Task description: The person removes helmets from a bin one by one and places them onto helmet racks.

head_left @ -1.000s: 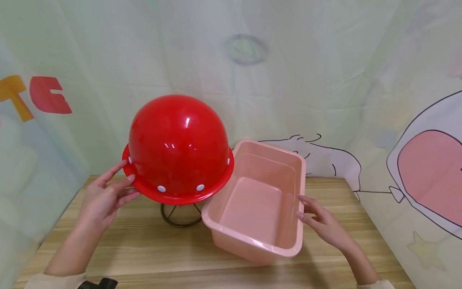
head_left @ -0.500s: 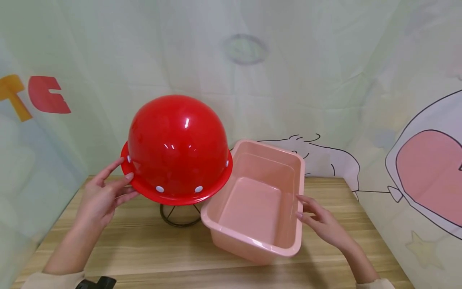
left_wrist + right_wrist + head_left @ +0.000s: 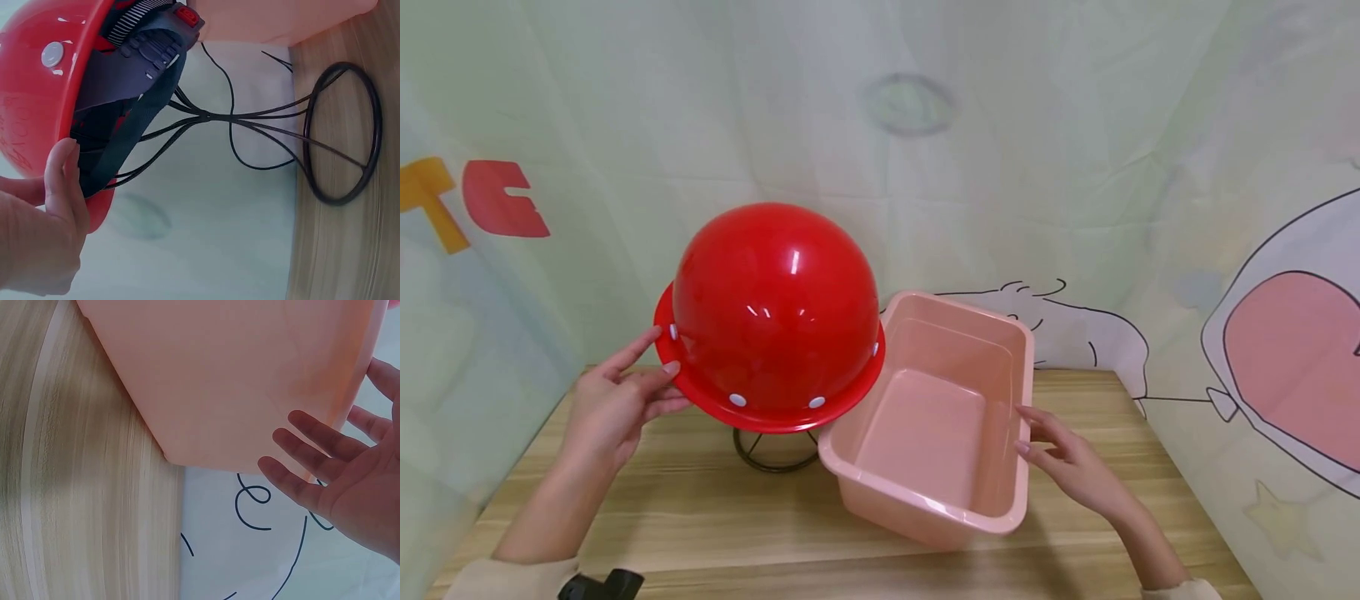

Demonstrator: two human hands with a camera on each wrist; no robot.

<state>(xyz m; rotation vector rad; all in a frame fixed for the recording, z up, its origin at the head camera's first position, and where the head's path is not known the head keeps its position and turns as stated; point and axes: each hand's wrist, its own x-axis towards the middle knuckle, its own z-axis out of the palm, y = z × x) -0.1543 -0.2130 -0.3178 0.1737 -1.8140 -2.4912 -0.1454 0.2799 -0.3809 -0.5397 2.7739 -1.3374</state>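
A red hard hat [image 3: 775,308] with white rivets along its brim sits over a black wire stand [image 3: 340,134]. My left hand [image 3: 617,400] pinches the left side of its brim. In the left wrist view some fingers lie under the brim, beside the dark chin strap [image 3: 134,134] and its buckle. To the right of the hat stands a pink rectangular basin [image 3: 917,450], its inside bare. My right hand [image 3: 1071,458] touches the basin's right rim with thumb and forefinger. Its other fingers stretch out loosely along the basin's outer wall in the right wrist view.
The things stand on a wood-grain tabletop [image 3: 715,525]. A printed cloth backdrop [image 3: 1000,167] closes in the back and both sides. The hat's right brim overlaps the basin's left rim in the head view.
The hard hat has tipped slightly forward and toward the right in the last half second, while my left hand keeps its hold on the brim. The basin and right hand stay put.
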